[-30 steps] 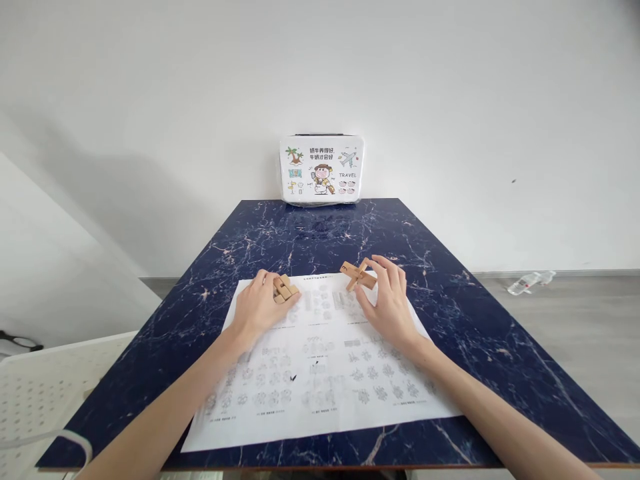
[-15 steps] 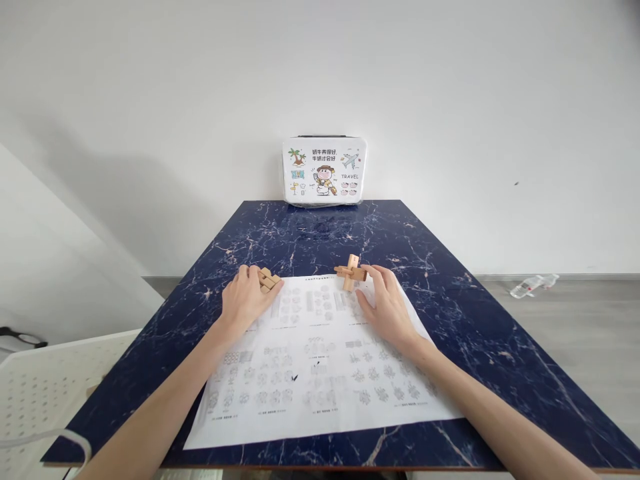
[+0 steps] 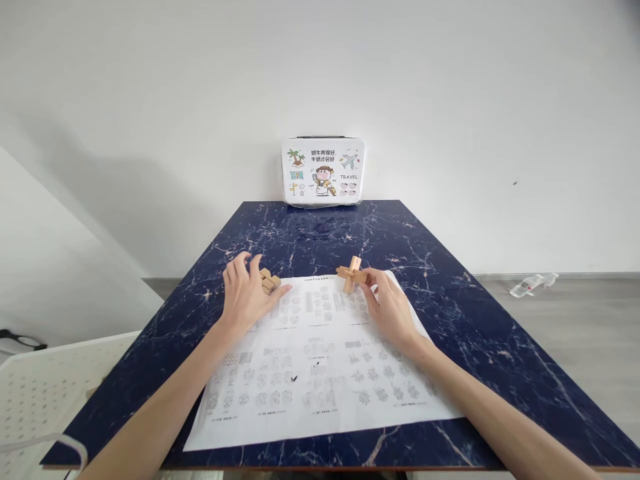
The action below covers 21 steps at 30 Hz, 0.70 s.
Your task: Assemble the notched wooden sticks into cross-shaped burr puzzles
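Note:
A white instruction sheet (image 3: pixel 320 373) printed with small puzzle diagrams lies on the dark blue marble table (image 3: pixel 450 313). My left hand (image 3: pixel 245 293) rests near the sheet's far left corner, fingers spread and lifted, over a small bundle of wooden blocks (image 3: pixel 270 281) that lies on the table. My right hand (image 3: pixel 387 303) pinches a cross-shaped wooden puzzle (image 3: pixel 351 273) that stands at the sheet's far edge.
A white box (image 3: pixel 323 171) with cartoon pictures and the word TRAVEL stands at the table's far edge against the wall. A plastic bottle (image 3: pixel 533 283) lies on the floor to the right. A white perforated surface (image 3: pixel 35 387) sits low at the left.
Both hands slid away from me to the sheet's far edge. The left hand's fingers opened off the block bundle. The cross puzzle turned slightly in the right hand.

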{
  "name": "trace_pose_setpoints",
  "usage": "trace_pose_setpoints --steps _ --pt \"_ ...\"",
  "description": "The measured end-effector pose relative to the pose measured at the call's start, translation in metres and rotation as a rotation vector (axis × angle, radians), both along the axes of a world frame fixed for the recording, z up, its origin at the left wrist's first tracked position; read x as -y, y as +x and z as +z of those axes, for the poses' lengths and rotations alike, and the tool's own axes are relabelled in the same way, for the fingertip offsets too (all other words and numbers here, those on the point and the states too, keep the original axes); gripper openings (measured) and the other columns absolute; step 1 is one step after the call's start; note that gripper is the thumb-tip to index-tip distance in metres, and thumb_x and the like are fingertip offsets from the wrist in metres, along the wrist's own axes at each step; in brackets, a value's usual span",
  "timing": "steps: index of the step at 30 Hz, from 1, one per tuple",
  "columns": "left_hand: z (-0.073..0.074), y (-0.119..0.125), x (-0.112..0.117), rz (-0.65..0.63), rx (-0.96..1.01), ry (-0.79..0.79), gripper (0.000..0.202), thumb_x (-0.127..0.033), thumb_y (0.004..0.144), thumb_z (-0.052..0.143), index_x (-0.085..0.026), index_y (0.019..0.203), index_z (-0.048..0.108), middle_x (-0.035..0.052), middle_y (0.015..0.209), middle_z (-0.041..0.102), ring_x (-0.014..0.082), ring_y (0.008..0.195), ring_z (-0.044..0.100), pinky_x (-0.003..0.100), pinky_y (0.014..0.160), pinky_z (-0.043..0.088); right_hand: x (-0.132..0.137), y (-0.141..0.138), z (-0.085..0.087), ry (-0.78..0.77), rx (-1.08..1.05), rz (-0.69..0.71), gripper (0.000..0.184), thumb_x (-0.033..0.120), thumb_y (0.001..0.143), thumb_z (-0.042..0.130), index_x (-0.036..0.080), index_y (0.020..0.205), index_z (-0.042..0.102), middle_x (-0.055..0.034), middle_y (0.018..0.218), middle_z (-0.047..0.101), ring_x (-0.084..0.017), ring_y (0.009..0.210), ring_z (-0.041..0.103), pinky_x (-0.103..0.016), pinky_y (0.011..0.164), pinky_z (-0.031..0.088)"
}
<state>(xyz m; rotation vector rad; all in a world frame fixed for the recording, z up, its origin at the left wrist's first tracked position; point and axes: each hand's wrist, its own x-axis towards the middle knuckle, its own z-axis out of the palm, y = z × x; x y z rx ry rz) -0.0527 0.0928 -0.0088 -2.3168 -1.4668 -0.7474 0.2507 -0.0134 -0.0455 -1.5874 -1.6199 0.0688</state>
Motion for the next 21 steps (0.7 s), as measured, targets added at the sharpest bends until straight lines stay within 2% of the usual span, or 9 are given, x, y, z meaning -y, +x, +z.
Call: trace_pose_setpoints --steps 4,7,9,11,15,21 --pt "0.004 0.009 0.009 -0.220 0.078 0.005 0.068 -0.057 0.092 0.070 -0.016 0.141 0.049 0.0220 0.143 0.043 0.0425 0.134 0.043 0.062 0.114 0.038 0.002 -0.001 0.001 0.038 -0.061 0.041 0.026 0.035 0.108 0.043 0.023 0.128 0.055 -0.0131 0.113 0.073 -0.031 0.093 0.069 -0.045 0.077 0.054" --pt "0.006 0.017 0.021 -0.377 0.114 -0.117 0.059 -0.052 0.095 0.069 -0.024 0.142 0.048 0.0162 0.144 0.045 0.0381 0.136 0.044 0.060 0.115 0.041 0.006 -0.006 0.005 0.084 -0.115 0.122 0.024 0.033 0.107 0.048 0.024 0.129 0.055 -0.0129 0.119 0.073 -0.031 0.101 0.071 -0.046 0.084 0.056" --pt "0.005 0.022 0.029 -0.461 0.125 -0.249 0.065 -0.052 0.093 0.071 -0.028 0.147 0.044 0.0141 0.148 0.044 0.0373 0.141 0.043 0.059 0.117 0.041 0.010 -0.011 0.008 0.097 -0.159 0.199 0.024 0.031 0.106 0.052 0.025 0.129 0.056 -0.0117 0.119 0.074 -0.029 0.104 0.072 -0.046 0.088 0.057" --pt "0.004 0.026 0.036 -0.535 0.134 -0.345 0.079 -0.056 0.089 0.076 -0.031 0.153 0.036 0.0132 0.157 0.040 0.0377 0.148 0.039 0.060 0.120 0.038 0.014 -0.017 0.010 0.088 -0.200 0.275 0.023 0.028 0.106 0.053 0.026 0.129 0.056 -0.0100 0.118 0.074 -0.027 0.104 0.072 -0.045 0.090 0.058" --pt "0.003 0.031 0.046 -0.657 0.134 -0.454 0.103 -0.059 0.084 0.081 -0.037 0.163 0.018 0.0112 0.168 0.032 0.0367 0.153 0.035 0.059 0.124 0.035 0.023 -0.029 0.014 0.034 -0.248 0.439 0.027 0.025 0.105 0.056 0.028 0.133 0.056 -0.0077 0.118 0.074 -0.024 0.103 0.072 -0.043 0.092 0.059" --pt "0.007 0.033 0.053 -0.695 0.168 -0.539 0.102 -0.061 0.081 0.083 -0.039 0.163 0.026 0.0099 0.164 0.044 0.0369 0.147 0.047 0.056 0.119 0.041 0.028 -0.035 0.015 -0.033 -0.330 0.543 0.029 0.025 0.104 0.060 0.029 0.133 0.057 -0.0073 0.125 0.073 -0.024 0.108 0.072 -0.044 0.095 0.060"
